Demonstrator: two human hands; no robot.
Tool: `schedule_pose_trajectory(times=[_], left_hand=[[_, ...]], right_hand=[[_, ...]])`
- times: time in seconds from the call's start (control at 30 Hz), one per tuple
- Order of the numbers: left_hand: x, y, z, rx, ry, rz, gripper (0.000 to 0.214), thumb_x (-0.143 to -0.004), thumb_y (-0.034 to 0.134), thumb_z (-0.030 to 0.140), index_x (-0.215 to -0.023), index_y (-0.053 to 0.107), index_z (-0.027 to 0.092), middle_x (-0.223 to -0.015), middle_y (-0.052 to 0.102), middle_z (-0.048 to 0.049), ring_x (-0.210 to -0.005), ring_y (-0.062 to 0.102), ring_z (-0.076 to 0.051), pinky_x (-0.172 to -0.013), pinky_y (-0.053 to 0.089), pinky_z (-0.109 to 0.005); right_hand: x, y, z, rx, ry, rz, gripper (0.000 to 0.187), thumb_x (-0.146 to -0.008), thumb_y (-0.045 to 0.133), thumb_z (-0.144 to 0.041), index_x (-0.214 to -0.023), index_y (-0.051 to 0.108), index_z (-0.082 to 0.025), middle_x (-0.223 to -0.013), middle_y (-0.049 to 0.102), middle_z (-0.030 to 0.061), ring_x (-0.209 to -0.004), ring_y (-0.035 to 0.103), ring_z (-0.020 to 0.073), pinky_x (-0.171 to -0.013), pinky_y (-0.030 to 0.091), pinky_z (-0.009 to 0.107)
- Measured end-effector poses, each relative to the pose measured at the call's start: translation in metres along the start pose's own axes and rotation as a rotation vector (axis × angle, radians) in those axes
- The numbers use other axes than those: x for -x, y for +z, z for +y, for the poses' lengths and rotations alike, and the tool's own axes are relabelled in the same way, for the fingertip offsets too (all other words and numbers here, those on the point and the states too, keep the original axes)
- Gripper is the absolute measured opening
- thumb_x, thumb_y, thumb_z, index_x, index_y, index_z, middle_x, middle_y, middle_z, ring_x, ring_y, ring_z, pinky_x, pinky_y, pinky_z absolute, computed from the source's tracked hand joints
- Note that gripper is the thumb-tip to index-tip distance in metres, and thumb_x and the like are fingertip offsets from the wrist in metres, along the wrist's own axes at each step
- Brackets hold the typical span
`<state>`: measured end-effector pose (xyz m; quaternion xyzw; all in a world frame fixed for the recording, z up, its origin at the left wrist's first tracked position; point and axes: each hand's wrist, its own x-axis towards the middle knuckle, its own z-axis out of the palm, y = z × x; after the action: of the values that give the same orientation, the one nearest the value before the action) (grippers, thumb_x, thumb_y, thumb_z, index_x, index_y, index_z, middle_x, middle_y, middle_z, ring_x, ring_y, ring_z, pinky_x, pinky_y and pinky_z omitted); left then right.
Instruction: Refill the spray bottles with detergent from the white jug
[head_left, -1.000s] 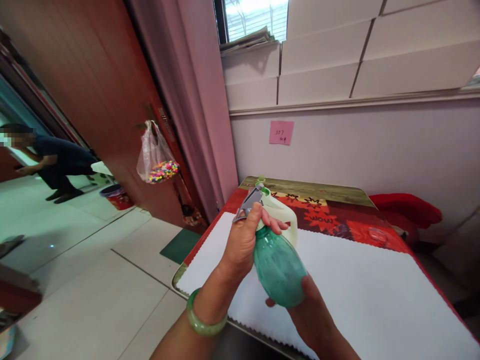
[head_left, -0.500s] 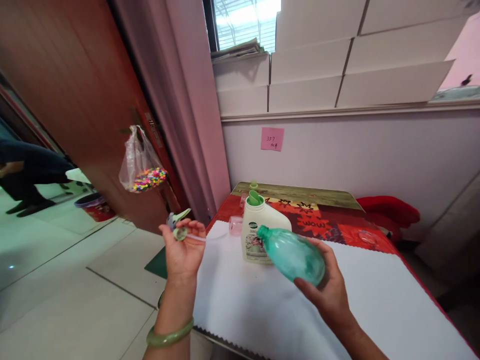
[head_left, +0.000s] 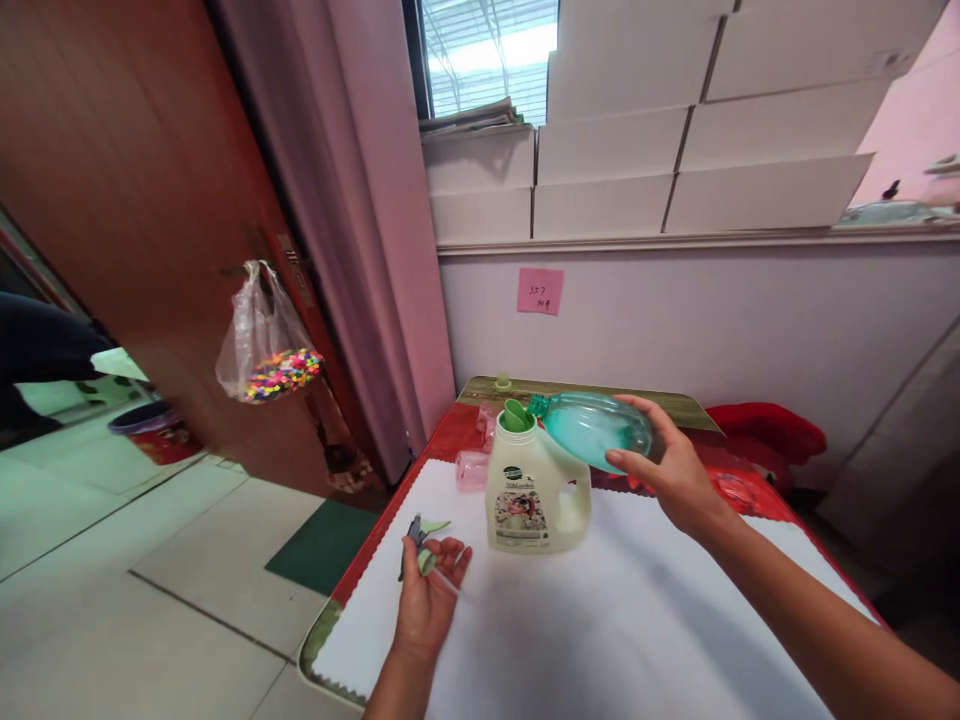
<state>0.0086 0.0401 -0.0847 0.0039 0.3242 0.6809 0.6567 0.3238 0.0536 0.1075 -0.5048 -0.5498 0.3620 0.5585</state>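
My right hand point(head_left: 675, 470) grips a green see-through spray bottle body point(head_left: 596, 428), held on its side with its open neck right at the green spout of a cream detergent jug point(head_left: 534, 490). The jug stands upright on the white cloth point(head_left: 585, 620). My left hand point(head_left: 429, 595) rests low over the cloth's left part, fingers closed on the grey and green trigger spray head point(head_left: 421, 540), whose thin tube trails to the right.
A pink cap point(head_left: 472, 468) lies left of the jug. The table point(head_left: 675, 405) stands against the wall under a pink note point(head_left: 540, 291). A bag of coloured beads point(head_left: 268, 345) hangs on the wooden door. A red cushion point(head_left: 765, 432) lies at the right.
The spray head came off the bottle in my left hand, which then dropped onto the cloth. My right hand lifted the bottle up and away, to the jug's spout.
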Motion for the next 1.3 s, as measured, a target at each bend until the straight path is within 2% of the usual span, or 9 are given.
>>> schedule_pose_trajectory(times=[0.1, 0.23, 0.37, 0.53, 0.67, 0.9, 1.13, 1.3], left_hand=[[-0.004, -0.005, 0.003, -0.038, 0.0, -0.03, 0.052, -0.098, 0.051, 0.055, -0.063, 0.062, 0.018, -0.073, 0.072, -0.0079, -0.077, 0.073, -0.02, -0.088, 0.06, -0.043], [-0.009, -0.009, 0.004, -0.044, -0.02, -0.042, 0.055, -0.099, 0.048, 0.057, -0.06, 0.061, 0.019, -0.073, 0.072, -0.0081, -0.076, 0.073, -0.02, -0.088, 0.06, -0.043], [-0.013, -0.012, 0.002, -0.048, -0.035, -0.062, 0.051, -0.093, 0.057, 0.06, -0.062, 0.061, 0.02, -0.074, 0.072, -0.0069, -0.077, 0.073, -0.02, -0.088, 0.06, -0.042], [-0.014, -0.013, 0.001, -0.067, -0.028, -0.064, 0.05, -0.091, 0.06, 0.061, -0.062, 0.061, 0.02, -0.074, 0.072, -0.0066, -0.077, 0.073, -0.019, -0.088, 0.06, -0.041], [-0.014, -0.014, 0.001, -0.08, -0.023, -0.072, 0.05, -0.09, 0.061, 0.062, -0.063, 0.062, 0.02, -0.075, 0.073, -0.0066, -0.078, 0.074, -0.02, -0.088, 0.061, -0.04], [-0.015, -0.014, 0.001, -0.077, -0.03, -0.091, 0.049, -0.091, 0.061, 0.062, -0.065, 0.062, 0.02, -0.075, 0.073, -0.0069, -0.078, 0.073, -0.019, -0.088, 0.06, -0.041], [-0.011, -0.009, 0.002, -0.083, -0.024, -0.089, 0.048, -0.09, 0.062, 0.06, -0.066, 0.062, 0.019, -0.075, 0.073, -0.0071, -0.077, 0.073, -0.02, -0.088, 0.06, -0.041], [-0.009, -0.006, 0.002, -0.071, -0.026, -0.064, 0.05, -0.096, 0.055, 0.057, -0.066, 0.063, 0.018, -0.074, 0.073, -0.0086, -0.076, 0.073, -0.02, -0.086, 0.06, -0.041]], right_hand=[[-0.01, 0.002, 0.0, 0.015, -0.005, -0.051, 0.077, -0.063, 0.086, -0.05, -0.13, 0.055, -0.028, -0.11, 0.066, 0.0077, -0.088, 0.066, 0.0254, -0.069, 0.059, 0.037], [-0.02, -0.001, -0.006, 0.104, -0.035, -0.085, 0.075, -0.063, 0.085, -0.048, -0.129, 0.056, -0.026, -0.11, 0.068, 0.008, -0.091, 0.066, 0.0256, -0.074, 0.058, 0.038], [-0.026, -0.008, -0.019, 0.176, -0.034, -0.15, 0.07, -0.066, 0.083, -0.045, -0.129, 0.058, -0.026, -0.107, 0.069, 0.0065, -0.089, 0.067, 0.0247, -0.076, 0.059, 0.038], [-0.037, -0.015, -0.026, 0.231, -0.051, -0.216, 0.072, -0.066, 0.086, -0.047, -0.13, 0.059, -0.027, -0.114, 0.07, 0.0072, -0.099, 0.069, 0.0277, -0.083, 0.06, 0.04], [-0.044, -0.018, -0.029, 0.269, -0.041, -0.259, 0.071, -0.068, 0.086, -0.047, -0.131, 0.058, -0.03, -0.117, 0.069, 0.0064, -0.098, 0.07, 0.0273, -0.081, 0.061, 0.04], [-0.051, -0.022, -0.042, 0.277, -0.032, -0.353, 0.069, -0.07, 0.086, -0.043, -0.132, 0.057, -0.031, -0.111, 0.072, 0.0055, -0.099, 0.07, 0.0277, -0.08, 0.061, 0.04], [-0.058, -0.022, -0.055, 0.373, -0.088, -0.419, 0.073, -0.071, 0.085, -0.043, -0.136, 0.055, -0.03, -0.111, 0.071, 0.0059, -0.097, 0.07, 0.0272, -0.081, 0.06, 0.041], [-0.065, -0.021, -0.067, 0.475, -0.142, -0.453, 0.074, -0.07, 0.084, -0.043, -0.137, 0.055, -0.029, -0.115, 0.07, 0.0076, -0.097, 0.07, 0.0279, -0.076, 0.061, 0.039]])
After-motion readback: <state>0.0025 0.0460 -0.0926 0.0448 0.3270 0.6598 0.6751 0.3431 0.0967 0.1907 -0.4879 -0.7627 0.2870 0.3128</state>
